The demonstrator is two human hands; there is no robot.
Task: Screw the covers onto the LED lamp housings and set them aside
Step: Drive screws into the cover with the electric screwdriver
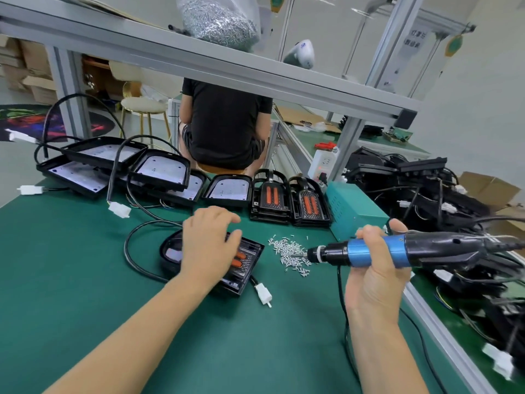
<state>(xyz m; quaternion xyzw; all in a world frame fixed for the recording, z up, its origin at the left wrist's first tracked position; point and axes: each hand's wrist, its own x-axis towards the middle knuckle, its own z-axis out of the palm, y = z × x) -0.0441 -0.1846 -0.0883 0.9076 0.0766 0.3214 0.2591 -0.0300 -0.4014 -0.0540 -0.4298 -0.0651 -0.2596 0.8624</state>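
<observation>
Covering the whole work area is a green surface [85,280] with a metal edge. Past the left hand [208,245], at the far side of the surface, lie open lamp housings [160,169] with black cables and white plugs, some leaning on each other. Just beyond that hand's fingers stand two small stacks of black covers [270,199] with orange strips. A pile of little silver screws [287,253] lies between the two hands. Behind the right hand [375,268] sits a teal box [352,211], and further to that hand's right is a heap of black lamps [420,189] and cables. A metal frame [227,69] crosses above, with a clear bag of screws [218,18] resting on it. Beyond the surface a person in a black shirt [224,123] sits with their back turned, near a round stool [143,105] and cardboard boxes. The left hand lies palm down on a black lamp housing [244,268] with its cover on, fingers spread and fairly straight, pressing it to the surface. The right hand has its fingers curled tight round a blue and black electric screwdriver [377,250], held sideways. The tip points at the screw pile.
</observation>
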